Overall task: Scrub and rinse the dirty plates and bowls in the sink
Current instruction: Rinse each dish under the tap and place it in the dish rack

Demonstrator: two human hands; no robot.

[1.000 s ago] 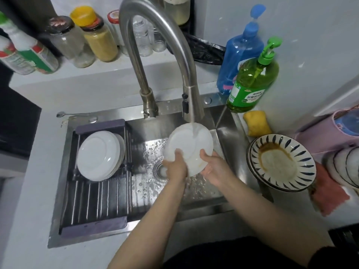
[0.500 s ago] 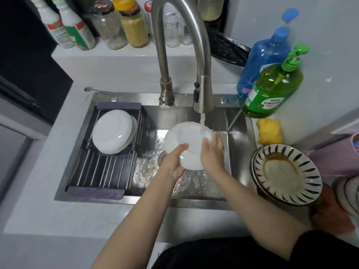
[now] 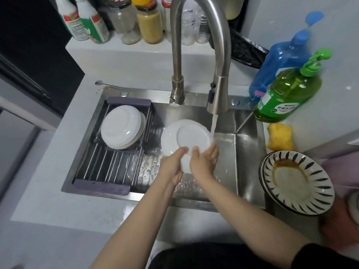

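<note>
While water runs from the faucet onto its far right rim, we hold the white plate tilted over the sink, underside toward us. Our left hand grips the near edge, thumb curled over the rim, and our right hand lies just beside it with fingers pressed fairly flat on the plate. To rinse well, we judge it best to turn the plate so the stream crosses the whole back, rubbing with the right fingers, and keep the left grip firm since wet glaze slips. Left of our left hand, the drying rack holds a stack of clean white plates. Right of our right hand, striped bowls sit stacked on the counter, the top one smeared with brown sauce.
</note>
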